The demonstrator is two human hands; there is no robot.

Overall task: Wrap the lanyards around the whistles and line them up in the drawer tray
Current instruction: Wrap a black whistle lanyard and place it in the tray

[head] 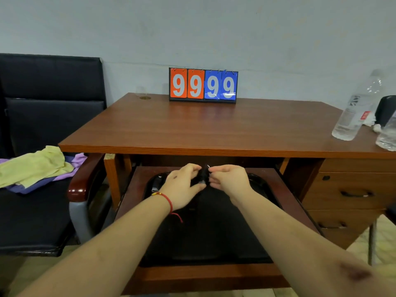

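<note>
Flip scoreboard (203, 85) reading 9999, two orange cards and two blue, upright at 12 o'clock on the far edge of the brown wooden worktop (214, 127). Clear plastic bottle (357, 108) at 2 o'clock near the right edge, a second clear container (387, 137) just beside it, partly cut off. Dark padded chair (42, 125) at 9 o'clock, with a heap of yellow and purple cloths (36, 168) on its seat. Drawer unit (349, 196) with dark handles at 3 o'clock under the worktop. Pale, plain wall behind. Below the worktop, a pull-out shelf (192, 277) carrying a black tray (214, 232), forearms crossing over most of it. One dark wrapped whistle (158, 183) lying in the tray at its 10 o'clock corner, half hidden by the left hand (182, 185). Both arms stretched forward, hands meeting above the tray's far end. Second whistle (203, 175), wound in black lanyard, held between them: left grip pinching its lower end with curled fingers, right hand (227, 179) pinching the upper end at thumb and fingertip. Red string bracelet (166, 199) on the left wrist.
</note>
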